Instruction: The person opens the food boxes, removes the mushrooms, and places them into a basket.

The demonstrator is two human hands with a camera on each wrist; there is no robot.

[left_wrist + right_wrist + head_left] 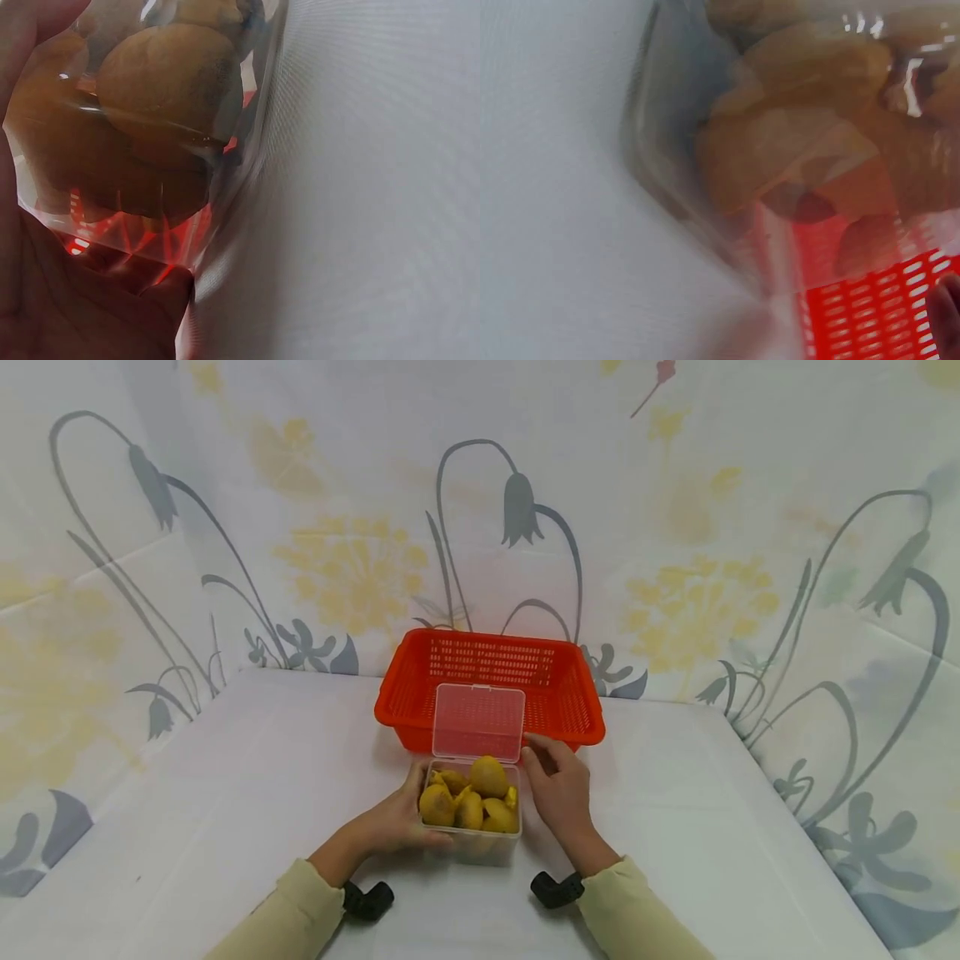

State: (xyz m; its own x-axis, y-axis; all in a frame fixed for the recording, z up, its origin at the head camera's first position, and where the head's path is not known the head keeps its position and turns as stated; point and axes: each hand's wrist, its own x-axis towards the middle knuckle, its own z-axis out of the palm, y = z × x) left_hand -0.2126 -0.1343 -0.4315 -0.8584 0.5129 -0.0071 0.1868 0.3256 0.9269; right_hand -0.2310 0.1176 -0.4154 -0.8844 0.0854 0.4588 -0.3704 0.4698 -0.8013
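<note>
A clear plastic box point(480, 847) full of yellow fruits point(469, 810) stands in front of me with its hinged lid point(480, 720) raised at the back. My left hand point(397, 814) grips the box's left side, thumb along the front and fingers around toward the back. In the left wrist view, the fruits point(169, 94) show through the clear wall above the palm. Beside the lid's lower right edge is my right hand point(558, 785), thumb and index finger apart. The right wrist view has one fingertip point(946, 311) near the lid; contact cannot be told.
Directly behind the box is a red plastic basket point(390, 702) with slotted walls, partly seen through the lid. A white cloth point(262, 777) covers the table, and a flower-printed cloth point(480, 568) hangs around the back and sides.
</note>
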